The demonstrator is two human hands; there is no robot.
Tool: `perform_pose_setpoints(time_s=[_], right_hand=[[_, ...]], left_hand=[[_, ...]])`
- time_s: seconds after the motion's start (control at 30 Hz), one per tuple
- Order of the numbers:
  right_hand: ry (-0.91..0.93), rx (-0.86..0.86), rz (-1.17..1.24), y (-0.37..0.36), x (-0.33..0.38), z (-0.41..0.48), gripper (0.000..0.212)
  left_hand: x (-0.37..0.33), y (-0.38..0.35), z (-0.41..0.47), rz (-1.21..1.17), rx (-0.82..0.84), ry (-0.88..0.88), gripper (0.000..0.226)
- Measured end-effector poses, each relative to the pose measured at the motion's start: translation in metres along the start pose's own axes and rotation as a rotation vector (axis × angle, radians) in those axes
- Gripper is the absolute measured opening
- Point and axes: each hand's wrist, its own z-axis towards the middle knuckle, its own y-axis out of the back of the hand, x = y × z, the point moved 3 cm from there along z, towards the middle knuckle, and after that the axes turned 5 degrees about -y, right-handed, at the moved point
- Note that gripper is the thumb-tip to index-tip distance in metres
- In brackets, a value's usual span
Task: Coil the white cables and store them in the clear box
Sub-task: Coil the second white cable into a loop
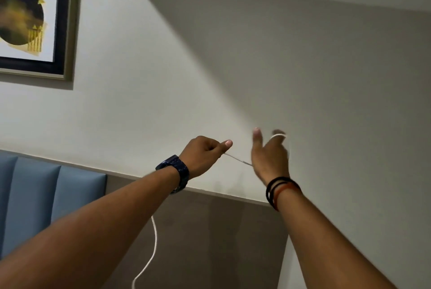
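My left hand [203, 155] is closed in a loose fist, thumb pressed against the side of my forefinger, and between them I pinch the white cable [238, 160]. From that pinch a thin, taut stretch of it runs across the short gap to my right hand [269, 155], reaching it near the heel of the palm. On that hand my thumb stands up, apart from the other fingers [278, 134]. Those are blurred, with a white turn of cable lying across their tips. I cannot tell whether they curl round it or just carry it. Another length of the cable hangs below my left forearm and curves down out of view at the bottom edge.

A dark blue watch [175, 172] sits on my left wrist, and black and orange bands [279, 189] on my right. Both arms are raised in front of a pale wall [303, 79]. Low on it runs a grey panel [210, 230], with blue padded panels [35, 195] to the left. A framed picture [30, 20] hangs high up on the left
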Motion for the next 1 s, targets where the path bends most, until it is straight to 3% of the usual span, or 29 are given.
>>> perform_pose_setpoints(time_s=[0.1, 0.23, 0.33, 0.43, 0.53, 0.63, 0.7, 0.77, 0.87, 0.93, 1.0], right_hand=[[0.146, 0.239, -0.455, -0.014, -0.007, -0.02, 0.076], [0.144, 0.434, -0.498, -0.018, -0.005, -0.031, 0.077], [0.084, 0.757, -0.225, -0.02, -0.001, -0.044, 0.074], [-0.061, 0.994, 0.308, -0.016, 0.008, -0.056, 0.067], [-0.126, 1.114, 0.813, -0.005, 0.027, -0.057, 0.059], [-0.027, 0.959, 1.159, 0.01, 0.049, -0.051, 0.044], [-0.009, 0.696, 1.302, 0.019, 0.057, -0.038, 0.026], [-0.039, 0.307, 1.277, 0.029, 0.056, -0.021, 0.009], [-0.034, -0.249, 0.859, 0.045, 0.035, 0.001, 0.026], [-0.023, -0.316, 0.472, 0.046, 0.017, 0.008, 0.041], [0.032, -0.215, -0.065, 0.036, -0.005, 0.005, 0.056]], left_hand=[[-0.003, 0.003, 0.004, 0.062, -0.009, -0.028, 0.064], [-0.001, 0.014, 0.005, 0.141, -0.067, -0.038, 0.068], [0.004, 0.024, 0.005, 0.126, -0.146, -0.014, 0.068], [0.01, 0.031, 0.007, 0.059, -0.236, 0.045, 0.067], [0.014, 0.027, 0.003, -0.047, -0.272, 0.107, 0.071], [0.014, 0.012, -0.007, -0.152, -0.229, 0.118, 0.07], [0.014, 0.001, -0.016, -0.185, -0.154, 0.105, 0.067], [0.013, -0.009, -0.024, -0.177, -0.065, 0.082, 0.065], [0.01, -0.01, -0.029, -0.131, -0.018, 0.054, 0.063], [0.009, -0.002, -0.027, -0.106, -0.041, 0.045, 0.065], [0.006, 0.01, -0.022, -0.061, -0.074, 0.017, 0.067]])
